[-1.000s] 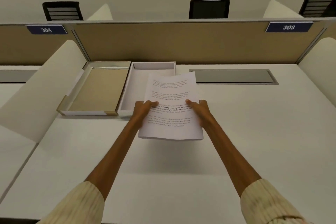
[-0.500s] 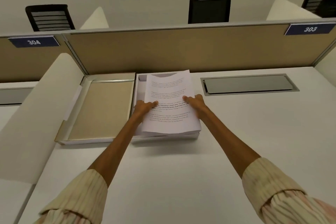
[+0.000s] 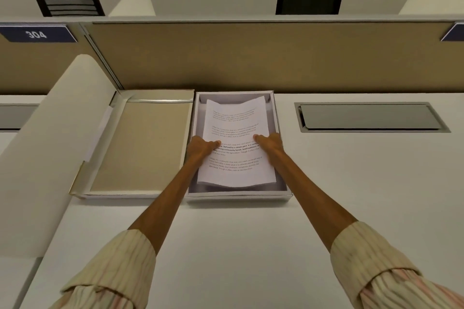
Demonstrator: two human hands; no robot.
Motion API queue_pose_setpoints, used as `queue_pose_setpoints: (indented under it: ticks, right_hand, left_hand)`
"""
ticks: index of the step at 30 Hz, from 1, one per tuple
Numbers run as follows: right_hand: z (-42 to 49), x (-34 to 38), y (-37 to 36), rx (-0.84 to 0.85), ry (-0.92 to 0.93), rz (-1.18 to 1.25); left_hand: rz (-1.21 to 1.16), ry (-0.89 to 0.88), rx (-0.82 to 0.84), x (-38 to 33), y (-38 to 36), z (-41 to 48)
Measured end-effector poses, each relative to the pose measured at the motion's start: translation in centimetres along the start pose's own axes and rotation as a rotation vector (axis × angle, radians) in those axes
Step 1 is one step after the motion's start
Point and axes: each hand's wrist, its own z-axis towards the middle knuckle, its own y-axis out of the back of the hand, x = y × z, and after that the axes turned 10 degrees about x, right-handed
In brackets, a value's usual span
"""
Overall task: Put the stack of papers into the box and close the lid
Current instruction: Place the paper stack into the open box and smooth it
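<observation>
A white printed stack of papers (image 3: 236,130) sits inside the open white box (image 3: 238,194) at the back of the desk, its far and near edges bowed slightly. My left hand (image 3: 200,147) grips the stack's left edge with the thumb on top. My right hand (image 3: 271,143) grips the right edge the same way. The lid (image 3: 143,148), tan inside, lies open and flat to the left of the box, joined along the box's left side.
A tan partition (image 3: 251,57) rises right behind the box. A white side divider (image 3: 50,145) slopes at the left of the lid. A grey cable hatch (image 3: 369,116) is set into the desk to the right. Chairs show beyond the partition.
Both hands carried the stack forward and left from above the desk, then lowered it into the box. The view moved closer to the box.
</observation>
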Motion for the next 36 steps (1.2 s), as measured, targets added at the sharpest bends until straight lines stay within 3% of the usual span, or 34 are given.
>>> queue_pose_setpoints:
  ticks: [11, 28, 36]
  right_hand:
    - [0.7, -1.1, -0.5, -0.078, 0.017, -0.07]
    - [0.5, 0.4, -0.8, -0.085, -0.008, -0.469]
    - [0.2, -0.8, -0.9, -0.158, 0.122, -0.703]
  left_hand:
    - [0.079, 0.004, -0.041, 0.2, -0.7, 0.1]
    - [0.325, -0.048, -0.119, 0.0, -1.8, -1.3]
    - [0.393, -0.071, -0.145, 0.8, -2.5, -1.5]
